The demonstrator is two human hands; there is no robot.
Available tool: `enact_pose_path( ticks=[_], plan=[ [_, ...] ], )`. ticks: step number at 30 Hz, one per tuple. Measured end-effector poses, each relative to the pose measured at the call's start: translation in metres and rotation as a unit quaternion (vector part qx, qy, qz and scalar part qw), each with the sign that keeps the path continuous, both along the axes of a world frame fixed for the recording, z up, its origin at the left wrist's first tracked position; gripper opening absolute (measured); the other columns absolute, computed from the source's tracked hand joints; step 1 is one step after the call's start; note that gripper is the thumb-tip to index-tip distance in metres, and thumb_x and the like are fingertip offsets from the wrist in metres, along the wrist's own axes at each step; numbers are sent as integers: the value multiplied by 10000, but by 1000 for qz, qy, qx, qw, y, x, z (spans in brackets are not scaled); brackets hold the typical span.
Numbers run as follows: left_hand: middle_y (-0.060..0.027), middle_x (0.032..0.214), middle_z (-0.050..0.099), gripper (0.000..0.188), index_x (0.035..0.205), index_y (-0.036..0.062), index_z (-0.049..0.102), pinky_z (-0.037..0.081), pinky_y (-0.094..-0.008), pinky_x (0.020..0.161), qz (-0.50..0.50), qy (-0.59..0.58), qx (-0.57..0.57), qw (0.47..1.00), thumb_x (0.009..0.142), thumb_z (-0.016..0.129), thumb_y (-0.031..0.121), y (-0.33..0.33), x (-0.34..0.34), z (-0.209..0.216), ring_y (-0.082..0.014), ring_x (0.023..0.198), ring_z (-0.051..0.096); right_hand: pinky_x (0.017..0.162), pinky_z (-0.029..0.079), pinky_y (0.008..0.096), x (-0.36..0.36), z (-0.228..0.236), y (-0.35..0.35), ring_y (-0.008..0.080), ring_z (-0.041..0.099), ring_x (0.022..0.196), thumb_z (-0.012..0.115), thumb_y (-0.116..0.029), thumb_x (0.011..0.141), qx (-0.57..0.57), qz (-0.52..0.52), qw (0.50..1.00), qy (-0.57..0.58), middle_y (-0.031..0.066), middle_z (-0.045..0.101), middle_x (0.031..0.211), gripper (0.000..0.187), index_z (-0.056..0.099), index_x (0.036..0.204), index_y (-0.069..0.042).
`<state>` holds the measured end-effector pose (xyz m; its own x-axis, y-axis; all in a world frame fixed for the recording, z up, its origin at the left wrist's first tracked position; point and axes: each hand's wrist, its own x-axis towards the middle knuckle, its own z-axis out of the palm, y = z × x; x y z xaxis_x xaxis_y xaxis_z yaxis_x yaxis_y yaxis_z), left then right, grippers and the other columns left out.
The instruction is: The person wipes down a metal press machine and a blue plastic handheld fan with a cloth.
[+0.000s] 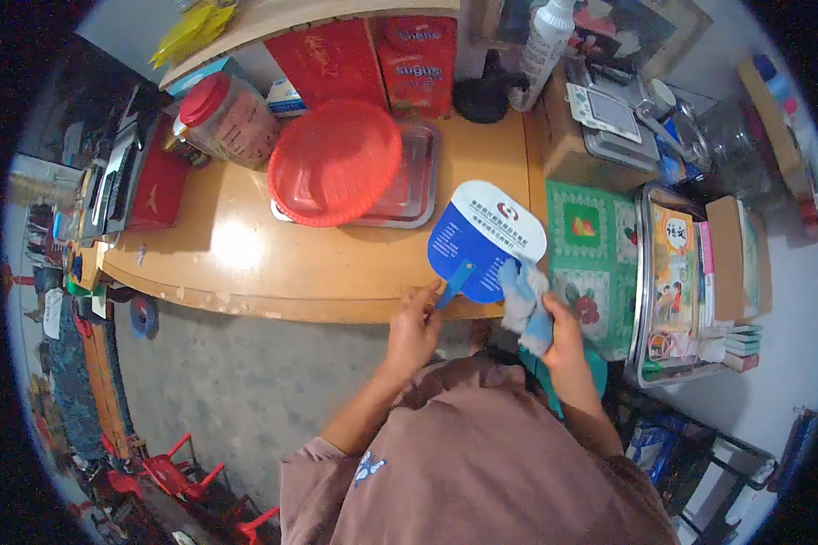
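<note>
My left hand (415, 327) is closed round the blue handle of a flat hand fan (486, 232), white at the top and blue below with printing on its face. The fan is tilted over the front edge of the wooden table (236, 263). In my right hand (563, 334) is a bunched, fluffy light-blue and white cloth (529, 313), its upper end against the fan's lower right edge. Some fingers of both hands are hidden behind what they hold.
A red plastic basket (334, 163) rests on a clear-lidded tray (418, 186). A red-lidded jar (232, 118), red boxes (418, 68) and a white bottle (545, 50) stand behind. To the right are a green patterned cloth (591, 282) and a metal tray (641, 336) of books.
</note>
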<state>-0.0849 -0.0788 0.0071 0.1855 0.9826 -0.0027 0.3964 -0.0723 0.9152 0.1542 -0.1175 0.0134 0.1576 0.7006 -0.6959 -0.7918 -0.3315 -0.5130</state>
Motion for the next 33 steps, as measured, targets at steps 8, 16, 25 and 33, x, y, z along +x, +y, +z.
enact_pose_path(
  ticks=[8,16,25,33],
  plan=[
    [-89,948,579,456,1286,18,490,514,-292,694,31,-154,-16,987,847,568,-76,-5,37,5,-165,857,588,854,518,428,-32,3,-23,284,615,1017,483,-111,805,116,53,946,299,123,600,1196,454,524,1253,-43],
    [-30,885,579,247,1115,30,528,483,-263,722,55,-224,-183,956,880,569,-37,-5,47,21,-118,782,567,847,526,369,-53,-1,16,213,636,957,654,-81,865,155,89,984,-22,73,639,1070,317,552,1159,-22],
    [-27,909,593,179,1061,-5,568,476,-222,687,72,-266,-145,950,883,576,-22,-7,51,6,-85,754,569,716,536,301,-41,-3,31,142,635,848,672,-184,889,140,116,983,-38,36,647,971,245,602,1082,-50],
    [-37,908,583,211,1109,1,542,486,-237,637,121,-345,-142,920,899,561,-19,-1,57,11,-96,773,572,952,487,439,-31,8,26,285,599,1085,565,-277,905,115,7,961,250,125,608,1192,402,535,1217,-27]
  ],
)
